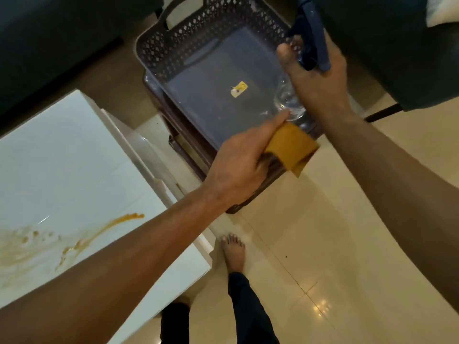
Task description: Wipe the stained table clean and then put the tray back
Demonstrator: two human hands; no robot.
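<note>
Left hand point(238, 165): grip pinching yellow cloth point(290, 147). Right hand point(315, 78): grip curled round blue spray bottle point(311, 43), above tray point(206, 78). Stained desk point(74, 194) left of both.

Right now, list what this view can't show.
- Spray bottle: its top is cut off by the upper edge, its body hidden by the right hand.
- Cloth: partly hidden inside the left hand.
- Stain: its extent is cut by the left edge.
- Tray sticker: too small.
</note>
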